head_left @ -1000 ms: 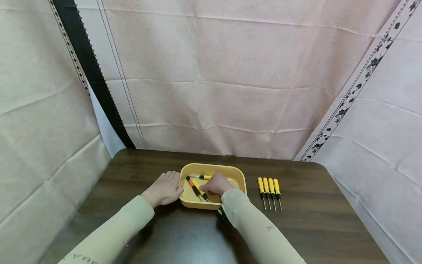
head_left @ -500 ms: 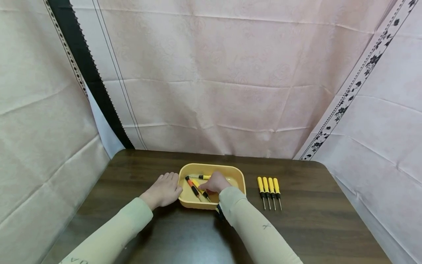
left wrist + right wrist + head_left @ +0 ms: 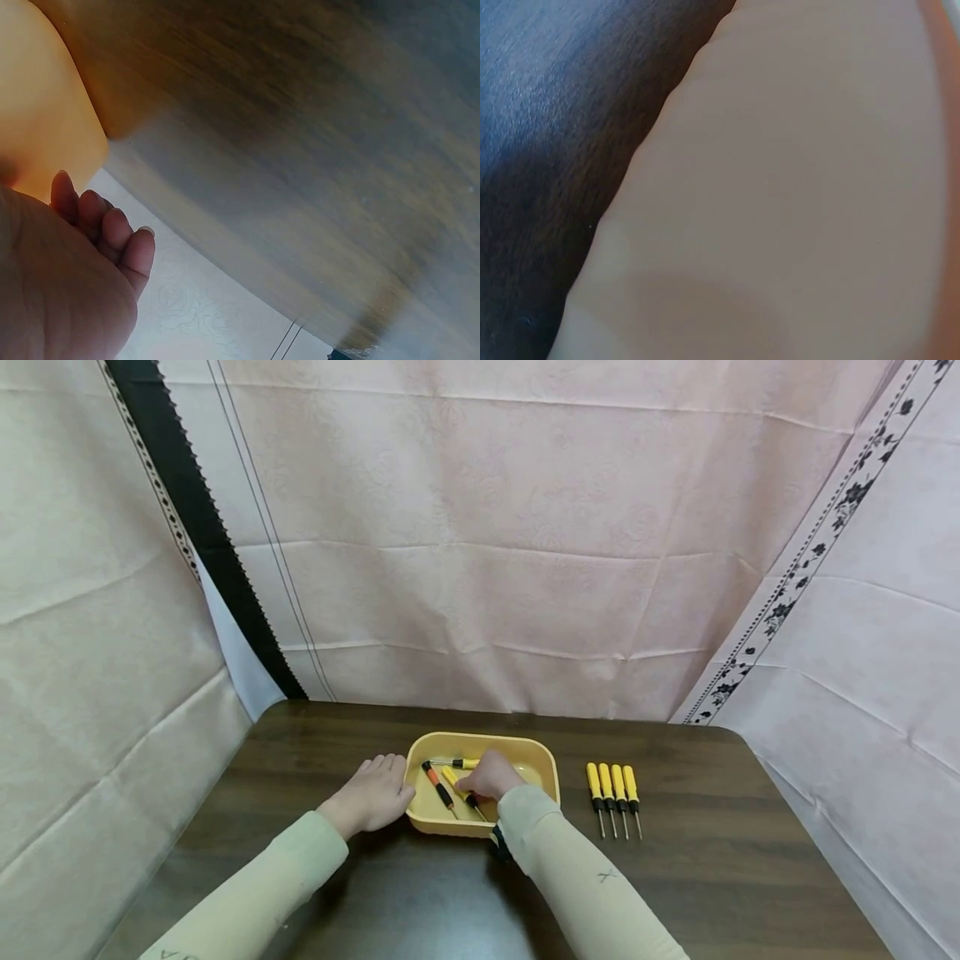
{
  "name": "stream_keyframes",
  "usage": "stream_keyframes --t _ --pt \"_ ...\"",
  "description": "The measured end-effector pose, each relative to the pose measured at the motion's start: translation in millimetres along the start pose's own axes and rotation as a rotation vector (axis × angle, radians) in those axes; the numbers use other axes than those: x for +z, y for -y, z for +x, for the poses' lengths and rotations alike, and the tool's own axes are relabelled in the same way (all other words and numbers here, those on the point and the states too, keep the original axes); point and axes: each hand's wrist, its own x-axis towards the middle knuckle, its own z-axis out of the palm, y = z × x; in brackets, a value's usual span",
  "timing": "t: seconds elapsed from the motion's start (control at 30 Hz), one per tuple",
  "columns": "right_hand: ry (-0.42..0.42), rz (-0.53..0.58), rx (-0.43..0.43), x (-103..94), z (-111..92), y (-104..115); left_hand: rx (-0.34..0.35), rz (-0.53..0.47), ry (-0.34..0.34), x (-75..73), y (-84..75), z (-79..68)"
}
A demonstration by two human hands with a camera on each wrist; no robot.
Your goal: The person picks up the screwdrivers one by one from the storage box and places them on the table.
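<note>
Two hands at tray, one with screwdriver

A small dark mark resembling an X stands on the right sleeve, lower right of centre in the head view. Dark lettering on the left sleeve, lower left, is cut off and unreadable.

Open passage: bare tabletop between the right wall of the tray and four screwdrivers. Left hand obstructs the tray's left wall; right hand, pinching a yellow screwdriver, and right sleeve block the near right rim. Two other screwdrivers obstruct the left interior; far right corner accessible.
</note>
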Motion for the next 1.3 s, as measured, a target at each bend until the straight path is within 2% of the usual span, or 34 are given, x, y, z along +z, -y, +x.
stream_keyframes --t 0.27,0.47,0.67,1.0,1.13,1.3 --pt "0.006 -0.035 -0.028 0.6 -5.5 5.1 0.006 0.016 0.013 -3.6 0.5 -3.3" --pt "0.030 -0.039 -0.041 5.2 -7.4 7.9 -0.018 -0.023 0.053 -5.8 2.0 -7.7" --pt "0.032 -0.046 -0.076 5.6 -4.6 4.8 -0.017 -0.018 0.039 -7.3 1.2 -6.4" --pt "0.035 0.042 -0.067 1.2 -2.7 -0.2 -0.033 -0.009 0.031 -6.8 -3.5 2.2" --pt "0.025 0.088 -0.092 -1.6 -6.5 -2.2 -0.042 -0.021 0.024 -9.2 -5.9 4.4" --pt "0.035 0.107 -0.140 -3.3 -14.1 -6.2 -0.050 -0.027 0.034 -4.5 -6.5 5.0"
